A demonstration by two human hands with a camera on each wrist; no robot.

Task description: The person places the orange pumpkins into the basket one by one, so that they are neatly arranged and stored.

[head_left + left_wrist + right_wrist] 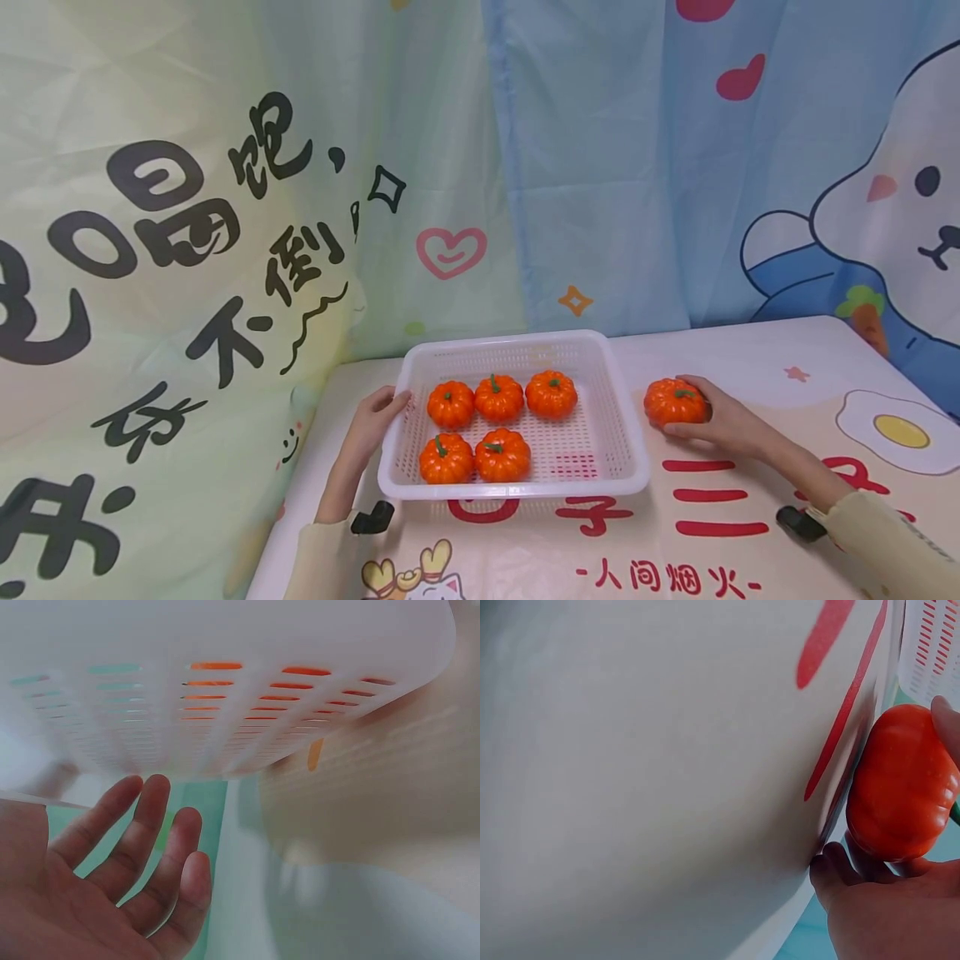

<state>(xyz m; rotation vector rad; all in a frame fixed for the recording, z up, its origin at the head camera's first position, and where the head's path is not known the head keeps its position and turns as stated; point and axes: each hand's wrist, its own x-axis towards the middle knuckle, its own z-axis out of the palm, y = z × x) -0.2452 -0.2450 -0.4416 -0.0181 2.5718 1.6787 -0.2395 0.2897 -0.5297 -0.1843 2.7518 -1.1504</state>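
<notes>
A white plastic basket [517,492] stands on the table with several small orange pumpkins [498,398] inside, toward its left and middle. My left hand [378,417] holds the basket's left side, thumb over the rim. In the left wrist view, the fingers of the left hand [142,877] reach along the outside of the basket wall [225,637]. To the right of the basket, my right hand [716,421] grips another small pumpkin [672,402] with a green stem. The right wrist view shows this pumpkin [900,784] between thumb and fingers, close to the tabletop.
A printed cloth with red characters and a fried-egg picture covers the table [795,425]. Behind it hangs a curtain [592,167] with cartoon drawings and black lettering. The basket's right part shows its bare slotted floor.
</notes>
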